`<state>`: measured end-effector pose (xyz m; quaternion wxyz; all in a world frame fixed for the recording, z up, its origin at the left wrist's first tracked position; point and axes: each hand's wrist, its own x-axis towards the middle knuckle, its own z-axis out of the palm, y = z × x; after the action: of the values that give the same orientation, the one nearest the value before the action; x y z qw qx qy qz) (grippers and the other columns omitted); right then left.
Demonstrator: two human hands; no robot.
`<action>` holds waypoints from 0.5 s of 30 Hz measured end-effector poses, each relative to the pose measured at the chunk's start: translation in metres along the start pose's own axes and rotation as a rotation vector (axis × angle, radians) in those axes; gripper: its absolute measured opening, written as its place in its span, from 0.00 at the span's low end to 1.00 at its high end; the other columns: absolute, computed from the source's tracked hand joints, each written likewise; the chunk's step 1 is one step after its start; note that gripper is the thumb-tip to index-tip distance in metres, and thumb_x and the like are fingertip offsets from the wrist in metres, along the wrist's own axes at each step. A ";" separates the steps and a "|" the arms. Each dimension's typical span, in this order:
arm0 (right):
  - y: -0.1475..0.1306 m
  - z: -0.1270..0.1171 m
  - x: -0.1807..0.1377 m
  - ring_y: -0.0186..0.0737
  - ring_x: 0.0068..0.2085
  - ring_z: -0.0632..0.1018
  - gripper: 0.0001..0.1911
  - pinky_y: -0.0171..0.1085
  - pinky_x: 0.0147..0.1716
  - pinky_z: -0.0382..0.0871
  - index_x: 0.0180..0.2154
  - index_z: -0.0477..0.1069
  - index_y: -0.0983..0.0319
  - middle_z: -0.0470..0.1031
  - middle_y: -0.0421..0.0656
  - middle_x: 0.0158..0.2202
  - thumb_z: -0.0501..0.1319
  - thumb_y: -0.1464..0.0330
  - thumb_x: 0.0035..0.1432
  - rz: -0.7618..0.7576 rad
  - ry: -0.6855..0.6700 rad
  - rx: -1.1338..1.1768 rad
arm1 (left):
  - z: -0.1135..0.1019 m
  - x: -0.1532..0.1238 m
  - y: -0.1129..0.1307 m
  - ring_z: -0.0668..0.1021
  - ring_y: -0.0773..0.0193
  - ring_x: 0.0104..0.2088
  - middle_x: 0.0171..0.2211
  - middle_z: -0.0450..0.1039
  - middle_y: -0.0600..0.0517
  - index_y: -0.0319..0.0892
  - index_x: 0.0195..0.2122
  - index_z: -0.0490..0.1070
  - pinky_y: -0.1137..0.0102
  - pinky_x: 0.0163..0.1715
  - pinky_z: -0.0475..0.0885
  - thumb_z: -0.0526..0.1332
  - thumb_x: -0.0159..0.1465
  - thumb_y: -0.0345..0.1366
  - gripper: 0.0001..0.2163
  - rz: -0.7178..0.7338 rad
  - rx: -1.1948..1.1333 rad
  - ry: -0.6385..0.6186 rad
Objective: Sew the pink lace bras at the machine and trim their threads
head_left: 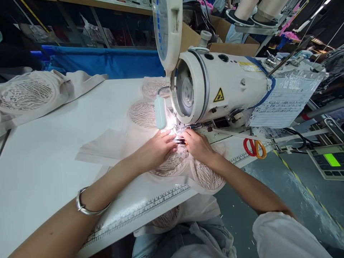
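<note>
As the right hand (pixel 197 145) holds snips (pixel 181 142), they point left.

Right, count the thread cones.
2: one cone at the top right on the stand, and another cone just right of it. The picture's top edge cuts both off; more may be hidden.

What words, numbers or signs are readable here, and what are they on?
"7", "8": ruler strip along the table; its other numerals are less clear.
Warning triangle, no readable words: sewing machine.
Paper sheet: writing too blurred.
Yellow label on the machine: too small.
Green display: nothing legible.
</note>
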<state>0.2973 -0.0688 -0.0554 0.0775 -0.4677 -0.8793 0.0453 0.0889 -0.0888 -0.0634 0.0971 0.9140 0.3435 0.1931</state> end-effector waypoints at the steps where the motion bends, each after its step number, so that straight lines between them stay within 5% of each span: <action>1: 0.000 -0.001 0.001 0.41 0.36 0.74 0.16 0.36 0.33 0.61 0.41 0.74 0.62 0.76 0.47 0.43 0.49 0.79 0.63 0.005 -0.002 0.006 | -0.001 -0.001 -0.001 0.75 0.53 0.49 0.47 0.76 0.42 0.41 0.40 0.77 0.56 0.51 0.71 0.50 0.74 0.37 0.15 0.001 0.001 0.001; 6: -0.003 -0.009 -0.019 0.40 0.38 0.72 0.18 0.36 0.30 0.57 0.40 0.75 0.60 0.75 0.44 0.41 0.50 0.80 0.61 0.069 0.067 0.063 | -0.001 0.000 0.007 0.73 0.45 0.54 0.49 0.75 0.38 0.37 0.41 0.75 0.52 0.52 0.70 0.56 0.71 0.41 0.13 -0.017 0.136 -0.058; 10: -0.005 -0.006 -0.055 0.39 0.37 0.72 0.09 0.35 0.27 0.56 0.41 0.73 0.60 0.72 0.44 0.42 0.55 0.74 0.64 0.157 0.129 0.071 | -0.009 0.004 0.027 0.68 0.39 0.61 0.56 0.70 0.32 0.31 0.50 0.73 0.47 0.59 0.65 0.62 0.68 0.39 0.16 -0.062 0.293 -0.066; 15: -0.003 0.011 -0.071 0.38 0.36 0.72 0.05 0.36 0.26 0.57 0.41 0.71 0.60 0.70 0.45 0.43 0.59 0.66 0.66 0.150 0.156 0.072 | -0.019 -0.057 0.087 0.76 0.53 0.50 0.50 0.74 0.42 0.41 0.51 0.73 0.60 0.51 0.74 0.58 0.70 0.34 0.11 -0.017 0.102 -0.145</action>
<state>0.3321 -0.1299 -0.0725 0.1590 -0.5311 -0.8310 0.0461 0.0932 -0.1909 -0.0352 0.0769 0.9263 0.3527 0.1078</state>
